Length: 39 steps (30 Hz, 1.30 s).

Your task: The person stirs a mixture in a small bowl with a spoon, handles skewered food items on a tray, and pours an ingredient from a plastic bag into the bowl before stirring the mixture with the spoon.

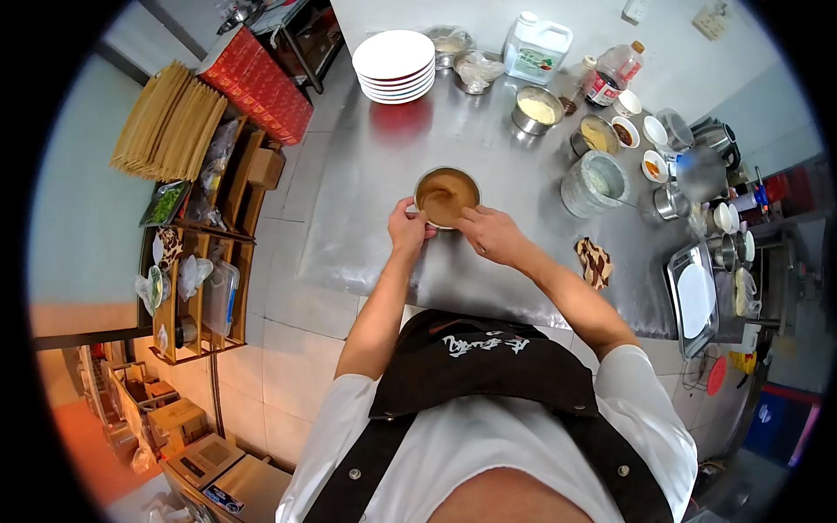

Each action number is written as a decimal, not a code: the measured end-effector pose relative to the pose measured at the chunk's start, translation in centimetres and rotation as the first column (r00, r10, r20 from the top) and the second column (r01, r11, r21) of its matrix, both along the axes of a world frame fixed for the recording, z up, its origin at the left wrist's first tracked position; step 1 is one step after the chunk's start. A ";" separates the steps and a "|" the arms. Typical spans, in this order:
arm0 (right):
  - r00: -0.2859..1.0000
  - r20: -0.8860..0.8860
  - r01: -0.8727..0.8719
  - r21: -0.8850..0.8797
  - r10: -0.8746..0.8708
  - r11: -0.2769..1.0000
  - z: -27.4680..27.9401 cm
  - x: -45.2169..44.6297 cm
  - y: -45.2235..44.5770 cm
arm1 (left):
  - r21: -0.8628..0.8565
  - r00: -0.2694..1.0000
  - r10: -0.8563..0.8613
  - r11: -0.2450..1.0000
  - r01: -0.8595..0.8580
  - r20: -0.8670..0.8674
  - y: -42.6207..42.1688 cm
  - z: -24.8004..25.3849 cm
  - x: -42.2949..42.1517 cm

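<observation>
A metal bowl (448, 168) filled with brown paste (441, 195) is positioned on the steel tabletop (370, 187), in front of the apron (484, 362) worn by the person. The bowl is gripped at its near left side by the left hand (411, 228), with the rim and wall pinched between thumb and fingers. The right hand (493, 234) is placed at the near right rim, fingers bent and drawn together; whether a utensil is pinched by them cannot be told. A curved swirl is marked in the paste surface. A stack of white plates (394, 65) is located toward the far left corner. A stone mortar (595, 185) is set to the right of the bowl, and a patterned cloth (594, 264) is laid nearer the edge. A white jug (538, 52) is stationed beside the wall.
</observation>
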State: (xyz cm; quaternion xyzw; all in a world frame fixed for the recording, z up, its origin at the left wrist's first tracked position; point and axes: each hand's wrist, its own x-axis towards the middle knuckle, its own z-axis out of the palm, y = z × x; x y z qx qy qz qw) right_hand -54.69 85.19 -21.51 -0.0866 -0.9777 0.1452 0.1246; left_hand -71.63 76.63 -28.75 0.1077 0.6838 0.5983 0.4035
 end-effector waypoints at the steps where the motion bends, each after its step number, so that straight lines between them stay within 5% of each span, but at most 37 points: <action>1: 1.000 0.007 0.000 -0.005 0.000 1.000 0.3 0.5 0.1 | 0.001 1.000 0.004 1.000 -0.004 0.002 0.0 -0.1 0.0; 8: 0.996 -0.009 -0.091 -0.167 0.091 0.982 1.2 2.1 -0.8 | 0.015 1.000 0.011 1.000 -0.011 -0.017 -0.1 -0.5 0.1; 17: 0.998 0.067 0.016 0.028 -0.018 0.999 1.1 0.2 0.1 | -0.003 1.000 0.021 1.000 -0.021 -0.015 0.1 -0.5 0.2; 20: 0.990 0.141 0.009 -0.064 0.000 0.998 2.3 1.5 -0.1 | -0.009 1.000 0.024 1.000 -0.024 -0.014 -0.1 0.0 0.2; 24: 0.993 0.028 -0.108 -0.128 0.113 0.986 1.6 1.9 -0.8 | 0.027 1.000 0.011 1.000 -0.011 0.010 0.1 -0.6 0.3; 27: 0.992 -0.059 -0.112 -0.059 0.109 0.992 0.7 0.4 -1.0 | 0.020 1.000 -0.002 1.000 0.002 0.009 0.1 -0.7 0.3; 31: 0.992 0.118 -0.036 0.006 0.035 0.999 0.4 -0.6 0.2 | -0.002 1.000 0.010 1.000 -0.010 -0.003 -0.1 0.2 0.4; 34: 0.996 0.087 0.000 0.015 -0.001 1.000 1.1 0.5 0.4 | 0.014 1.000 0.011 1.000 -0.011 0.006 -0.1 0.0 0.3; 39: 0.995 0.038 -0.084 -0.102 0.088 0.991 1.3 1.6 -0.3 | 0.031 1.000 0.017 0.999 -0.017 0.007 0.0 -1.1 0.2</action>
